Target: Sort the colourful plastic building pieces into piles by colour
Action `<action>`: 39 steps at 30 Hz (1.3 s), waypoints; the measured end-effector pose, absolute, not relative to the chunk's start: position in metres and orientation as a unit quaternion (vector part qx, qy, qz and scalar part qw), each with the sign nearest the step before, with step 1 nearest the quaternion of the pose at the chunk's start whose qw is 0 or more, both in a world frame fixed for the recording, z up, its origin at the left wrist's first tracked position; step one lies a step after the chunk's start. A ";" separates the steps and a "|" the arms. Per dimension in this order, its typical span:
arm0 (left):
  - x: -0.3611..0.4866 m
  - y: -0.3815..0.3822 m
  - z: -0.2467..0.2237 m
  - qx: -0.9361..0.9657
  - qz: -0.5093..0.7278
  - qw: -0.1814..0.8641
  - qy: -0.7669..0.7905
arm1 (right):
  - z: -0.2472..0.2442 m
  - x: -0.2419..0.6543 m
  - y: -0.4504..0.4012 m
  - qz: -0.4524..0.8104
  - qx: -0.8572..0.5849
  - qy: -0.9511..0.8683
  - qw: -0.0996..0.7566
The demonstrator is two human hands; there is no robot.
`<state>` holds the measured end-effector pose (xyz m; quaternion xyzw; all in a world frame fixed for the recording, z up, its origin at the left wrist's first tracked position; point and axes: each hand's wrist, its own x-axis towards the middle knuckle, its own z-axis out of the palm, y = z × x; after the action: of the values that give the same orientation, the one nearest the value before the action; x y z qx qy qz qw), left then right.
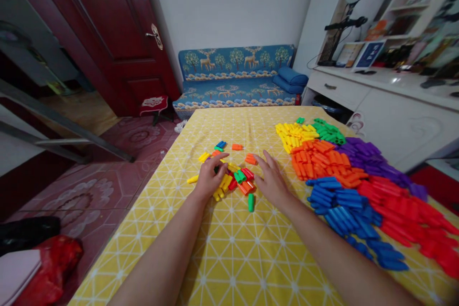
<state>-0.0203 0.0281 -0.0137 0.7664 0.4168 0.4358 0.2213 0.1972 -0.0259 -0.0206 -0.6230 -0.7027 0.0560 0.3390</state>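
Observation:
A small mixed heap of short coloured plastic tubes lies on the yellow patterned tablecloth (222, 234), including a red-orange piece (245, 187), a green piece (239, 176) and yellow pieces (223, 187). My left hand (211, 176) is over the left side of this heap, index finger and thumb apart; its other fingers are partly hidden. To the right of the heap, my right hand (273, 180) hovers with fingers spread and nothing in them. Near its fingertips lies an orange piece (250, 158). A single green tube (251, 202) is closer to me.
Piles sorted by colour cover the table's right side: yellow (294, 135), green (328, 131), orange (319, 160), purple (376, 160), blue (340, 205) and red (409, 210). Behind the table stands a blue patterned sofa (229, 87); a white dresser (401, 114) is at right.

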 end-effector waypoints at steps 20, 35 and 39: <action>-0.018 0.029 -0.010 0.797 0.437 0.168 0.381 | -0.023 0.205 -0.011 0.102 -0.670 -0.593 0.435; -0.020 0.032 -0.014 0.795 0.431 0.189 0.383 | -0.007 0.208 -0.026 0.025 -0.623 -0.722 0.300; -0.021 0.032 -0.015 0.796 0.429 0.183 0.385 | 0.007 0.214 -0.028 0.015 -0.608 -0.692 0.389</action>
<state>-0.0207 0.0322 -0.0146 0.7965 0.3853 0.4287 0.1826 0.2141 -0.0279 0.0073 -0.6077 -0.6925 0.0149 0.3886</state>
